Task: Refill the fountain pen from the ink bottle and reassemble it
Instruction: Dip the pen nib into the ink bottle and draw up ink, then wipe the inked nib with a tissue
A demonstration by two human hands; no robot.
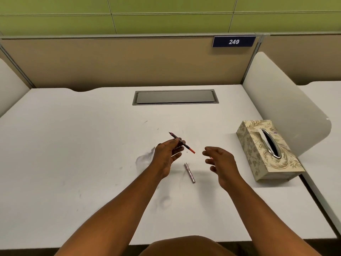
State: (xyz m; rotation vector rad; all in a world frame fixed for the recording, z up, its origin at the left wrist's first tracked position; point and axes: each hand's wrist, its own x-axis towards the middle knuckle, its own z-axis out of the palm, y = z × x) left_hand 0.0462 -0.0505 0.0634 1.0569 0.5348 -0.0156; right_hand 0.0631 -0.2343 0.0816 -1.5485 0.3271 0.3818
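Left hand (168, 150) was pinching the bare pen section (181, 142) above the white worktop (73, 145), nib pointing away, right hand (219, 161) hung loose-fingered and empty nearby, silver barrel (189, 172) lying between them.

The fountain pen is apart in two pieces. The nib section with its ink converter (181, 142) is a thin dark stick, nib pointing up and away to the left, its red end slanting down to the right; it is held above the white surface (73, 145). The silver-pink barrel (189, 172) lies flat on the surface just below, nearly lengthwise towards the person
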